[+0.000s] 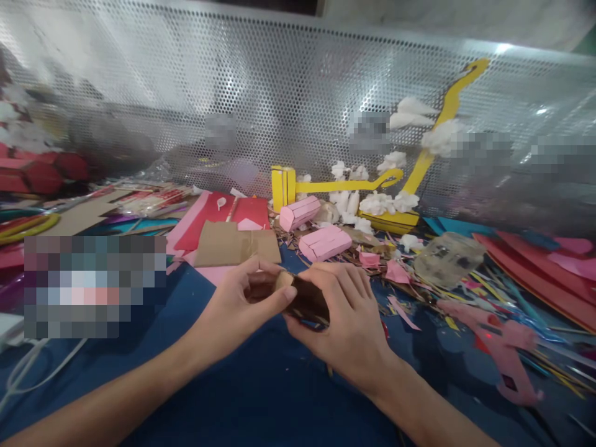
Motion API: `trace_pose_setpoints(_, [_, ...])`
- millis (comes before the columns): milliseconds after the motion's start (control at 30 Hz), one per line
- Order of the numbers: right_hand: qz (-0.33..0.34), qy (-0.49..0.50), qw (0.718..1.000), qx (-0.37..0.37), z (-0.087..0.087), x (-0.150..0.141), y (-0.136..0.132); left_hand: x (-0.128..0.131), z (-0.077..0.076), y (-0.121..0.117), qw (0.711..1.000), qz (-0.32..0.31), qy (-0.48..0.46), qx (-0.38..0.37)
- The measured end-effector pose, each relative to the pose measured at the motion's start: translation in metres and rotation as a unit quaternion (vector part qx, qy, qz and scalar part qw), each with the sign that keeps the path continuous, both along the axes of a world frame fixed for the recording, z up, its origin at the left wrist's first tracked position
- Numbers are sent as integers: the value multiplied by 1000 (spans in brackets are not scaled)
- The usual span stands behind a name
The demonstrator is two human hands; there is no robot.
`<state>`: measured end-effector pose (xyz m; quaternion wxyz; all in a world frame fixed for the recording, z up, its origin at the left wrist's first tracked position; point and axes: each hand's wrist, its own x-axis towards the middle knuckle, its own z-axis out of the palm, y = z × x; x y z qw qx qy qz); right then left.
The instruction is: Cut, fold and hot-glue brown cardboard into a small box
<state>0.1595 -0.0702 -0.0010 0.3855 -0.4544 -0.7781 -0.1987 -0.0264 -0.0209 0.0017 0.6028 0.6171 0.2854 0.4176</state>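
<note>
Over the blue tabletop (pixel 242 391), both hands hold a small hollow brown cardboard piece (pixel 308 299), whose inside is dark. My left hand (pixel 244 298) pinches its left edge between thumb and fingers. Curled around the right side is my right hand (pixel 349 316), its thumb underneath and fingers over the top. The far side of the piece is hidden. Just beyond the hands lie two pink paper-covered prisms (pixel 325 243) and a flat brown cardboard sheet (pixel 235 246). A pink hot glue gun (pixel 500 347) rests to the right of my right hand.
A perforated metal panel (pixel 261 99) stands along the back. Yellow cutouts (pixel 349 185) with white cotton tufts (pixel 382 203) are before it. Paper scraps, thin sticks and a clear plastic piece (pixel 447 257) lie right. Red sheets (pixel 209 217) and a white cable (pixel 28 372) are left.
</note>
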Motion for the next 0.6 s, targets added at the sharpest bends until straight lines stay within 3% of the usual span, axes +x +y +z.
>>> trace_pose_setpoints(167, [12,22,1000,-1,6,3,0,-4,-2,4,1000,-12,14,8])
trace_pose_setpoints(400, [49,50,997,-42,4,12,2,-13,-9,8,985,-62,49,156])
trace_pose_setpoints(600, [77,110,985,-107,5,13,-1,-13,-12,12,988,-45,26,145])
